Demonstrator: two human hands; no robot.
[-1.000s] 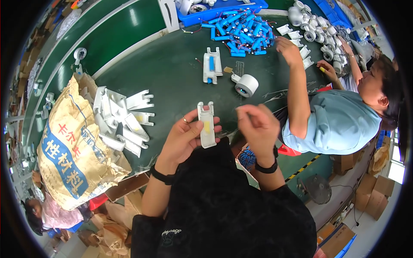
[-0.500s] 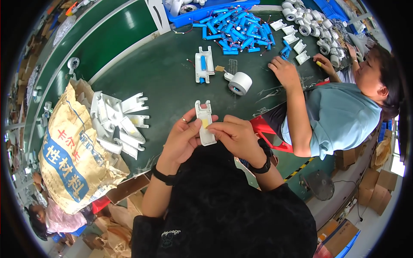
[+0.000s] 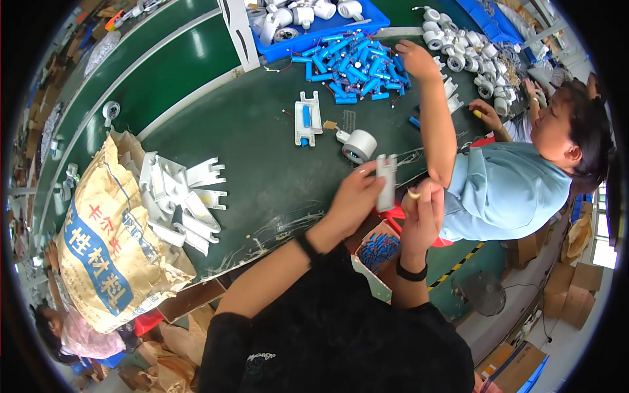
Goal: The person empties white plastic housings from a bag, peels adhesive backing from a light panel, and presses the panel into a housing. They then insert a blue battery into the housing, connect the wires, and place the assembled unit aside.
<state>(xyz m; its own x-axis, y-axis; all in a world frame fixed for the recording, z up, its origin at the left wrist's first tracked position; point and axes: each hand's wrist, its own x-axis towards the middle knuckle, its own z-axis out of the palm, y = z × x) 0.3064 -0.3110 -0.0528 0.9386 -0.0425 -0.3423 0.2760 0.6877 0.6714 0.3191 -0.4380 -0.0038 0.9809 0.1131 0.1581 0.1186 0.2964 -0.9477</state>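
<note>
My left hand [image 3: 354, 200] grips a narrow white plastic holder [image 3: 386, 181], held upright over the front edge of the dark green table [image 3: 262, 170]. My right hand [image 3: 422, 209] is just right of it, fingers curled around a small yellowish piece [image 3: 413, 192]. Below my hands a small box of blue cylindrical cells [image 3: 379, 251] sits by the table's edge. Another white holder with a blue cell in it [image 3: 306, 118] lies on the table further back, next to a grey tape roll [image 3: 359, 145].
A woven sack [image 3: 105, 242] spilling white plastic holders [image 3: 180, 196] lies at left. A heap of blue cells [image 3: 354, 59] and white round parts [image 3: 458, 49] cover the far side. A co-worker in a light blue shirt [image 3: 504, 190] sits at right, reaching over the table.
My hands and the white holder have shifted to the right, off the table's middle toward its edge. The co-worker's raised arm has moved closer to my hands.
</note>
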